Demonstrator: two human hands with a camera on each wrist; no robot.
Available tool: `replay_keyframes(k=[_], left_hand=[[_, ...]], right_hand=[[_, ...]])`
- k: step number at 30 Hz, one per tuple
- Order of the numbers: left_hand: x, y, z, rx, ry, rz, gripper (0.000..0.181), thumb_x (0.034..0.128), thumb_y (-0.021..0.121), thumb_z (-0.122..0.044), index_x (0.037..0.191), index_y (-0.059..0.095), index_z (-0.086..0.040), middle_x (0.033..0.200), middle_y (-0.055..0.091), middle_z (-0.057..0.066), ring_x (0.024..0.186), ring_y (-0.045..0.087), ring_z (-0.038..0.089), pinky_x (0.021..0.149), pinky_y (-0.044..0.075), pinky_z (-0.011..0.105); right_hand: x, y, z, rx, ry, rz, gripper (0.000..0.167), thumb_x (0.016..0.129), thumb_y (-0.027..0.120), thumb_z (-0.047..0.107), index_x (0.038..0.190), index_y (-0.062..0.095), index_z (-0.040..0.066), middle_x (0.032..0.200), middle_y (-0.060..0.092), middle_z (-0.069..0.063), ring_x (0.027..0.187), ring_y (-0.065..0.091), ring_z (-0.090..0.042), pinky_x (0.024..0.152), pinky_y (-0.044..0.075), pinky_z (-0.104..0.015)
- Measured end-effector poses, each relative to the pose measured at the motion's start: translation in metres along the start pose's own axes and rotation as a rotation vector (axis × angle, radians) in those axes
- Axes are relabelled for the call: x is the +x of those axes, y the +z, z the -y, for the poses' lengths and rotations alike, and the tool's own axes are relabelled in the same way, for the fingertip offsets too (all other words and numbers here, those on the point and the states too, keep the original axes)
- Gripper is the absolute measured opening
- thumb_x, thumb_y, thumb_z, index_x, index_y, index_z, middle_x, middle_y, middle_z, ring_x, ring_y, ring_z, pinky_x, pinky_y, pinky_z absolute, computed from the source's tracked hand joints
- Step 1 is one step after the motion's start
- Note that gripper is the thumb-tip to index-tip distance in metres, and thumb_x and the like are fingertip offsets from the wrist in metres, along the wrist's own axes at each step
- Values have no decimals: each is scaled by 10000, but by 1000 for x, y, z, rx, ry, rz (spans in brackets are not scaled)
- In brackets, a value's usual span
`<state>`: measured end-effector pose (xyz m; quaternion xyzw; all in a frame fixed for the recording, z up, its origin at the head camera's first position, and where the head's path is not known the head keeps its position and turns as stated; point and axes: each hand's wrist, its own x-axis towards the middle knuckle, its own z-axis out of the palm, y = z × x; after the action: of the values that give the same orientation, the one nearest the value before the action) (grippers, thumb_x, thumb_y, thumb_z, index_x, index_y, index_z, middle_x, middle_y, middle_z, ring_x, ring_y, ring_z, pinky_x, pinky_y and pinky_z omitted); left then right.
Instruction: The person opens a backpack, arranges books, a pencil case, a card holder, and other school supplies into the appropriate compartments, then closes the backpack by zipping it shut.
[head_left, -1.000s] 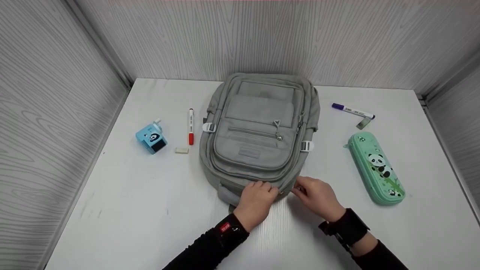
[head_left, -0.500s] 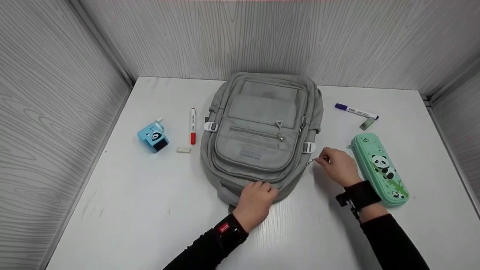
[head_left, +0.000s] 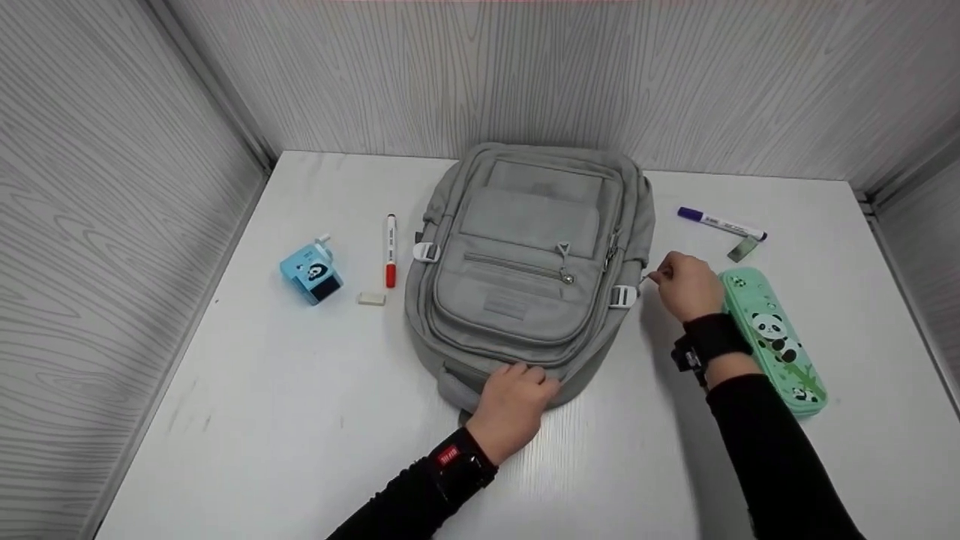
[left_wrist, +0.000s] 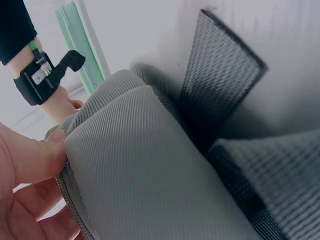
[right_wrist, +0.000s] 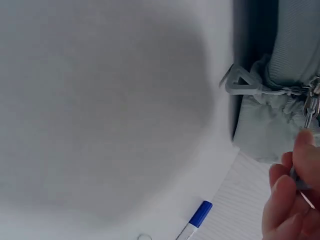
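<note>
A grey backpack (head_left: pixel 517 300) lies front side up on the white table, its carry handle (head_left: pixel 459 390) toward me. My left hand (head_left: pixel 512 405) grips the near edge beside that handle; in the left wrist view its thumb (left_wrist: pixel 37 157) lies on the fabric and the fingers go under the zipper edge. At the backpack's right side, level with the white buckle (head_left: pixel 623 297), my right hand (head_left: pixel 686 287) pinches a zipper pull. The right wrist view shows the metal zipper slider (right_wrist: pixel 312 105) just beyond the fingertips, with part of the pull hidden in the hand.
A green panda pencil case (head_left: pixel 780 345) lies right of my right wrist. Behind it are a blue-capped marker (head_left: pixel 721 223) and a small greenish block (head_left: pixel 742 249). Left of the backpack sit a blue pencil sharpener (head_left: pixel 311 271), a red-capped marker (head_left: pixel 391 251) and an eraser (head_left: pixel 372 298).
My right hand has moved from the backpack's near right corner along its right side, away from me, with the zipper pull. The left hand keeps its grip at the near edge.
</note>
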<state>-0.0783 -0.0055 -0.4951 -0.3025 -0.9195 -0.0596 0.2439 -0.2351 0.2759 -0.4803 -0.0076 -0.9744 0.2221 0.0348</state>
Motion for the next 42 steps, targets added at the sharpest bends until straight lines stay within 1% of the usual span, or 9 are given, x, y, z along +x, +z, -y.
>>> replay_keyframes(k=[5,9,13,18,22,28,32,38,42], left_hand=[[1,-1,-1,-17,0,40,220,700,750,-44,820,689,-219,738,623,-70,672,563,104,590,349,208],[-1,-2,-1,-9,-1,55,222,705,760,-39,822,666,-203,760,622,-69,690,562,102,615,364,201],[-3,-2,0,-2,0,41,219,726,769,-41,825,649,-196,773,621,-68,687,549,99,626,367,193],[-4,-3,1,-12,-9,47,198,754,761,-59,872,677,-193,815,655,-61,717,577,107,653,409,208],[-4,-4,1,-14,-11,52,190,757,766,-70,872,684,-196,812,653,-62,716,581,104,643,409,208],[-4,-2,-1,-24,-16,53,195,751,760,-51,862,689,-195,796,643,-58,713,579,108,641,411,211],[-4,-1,-1,-32,-21,45,177,762,755,-68,869,699,-197,806,656,-59,728,581,111,651,414,215],[-5,0,-2,-22,-30,26,180,752,771,-87,863,701,-211,802,651,-66,727,580,103,649,408,208],[-6,1,-2,0,-30,3,198,728,778,-73,831,692,-219,775,630,-72,695,559,91,629,388,198]], right_hand=[[-1,3,0,12,28,-32,223,964,617,207,938,654,-12,920,694,-240,813,654,-423,666,489,-528],[-8,1,-2,41,-10,-31,213,955,631,188,927,667,-19,865,692,-226,751,639,-384,621,456,-434],[-16,-2,-7,82,-65,50,202,957,621,163,946,673,-32,861,688,-218,733,615,-333,634,415,-352],[-22,-6,-12,122,-109,195,251,970,593,151,1097,647,-59,1013,679,-275,857,628,-375,729,464,-409],[-22,-14,-1,133,-121,171,295,979,580,131,1195,608,-68,1075,651,-309,907,631,-412,786,490,-495],[-5,-25,31,157,-173,65,330,972,578,105,1252,574,-70,1145,593,-324,1029,586,-468,892,473,-568],[15,-26,47,108,-177,131,419,987,566,149,1340,515,-72,1295,499,-351,1200,459,-525,1001,406,-613],[41,-23,55,74,-55,264,495,1028,468,240,1433,453,-45,1486,286,-379,1371,238,-576,1081,302,-688],[49,-19,58,101,13,240,470,1014,463,259,1361,543,-48,1471,290,-393,1358,241,-570,1063,320,-679]])
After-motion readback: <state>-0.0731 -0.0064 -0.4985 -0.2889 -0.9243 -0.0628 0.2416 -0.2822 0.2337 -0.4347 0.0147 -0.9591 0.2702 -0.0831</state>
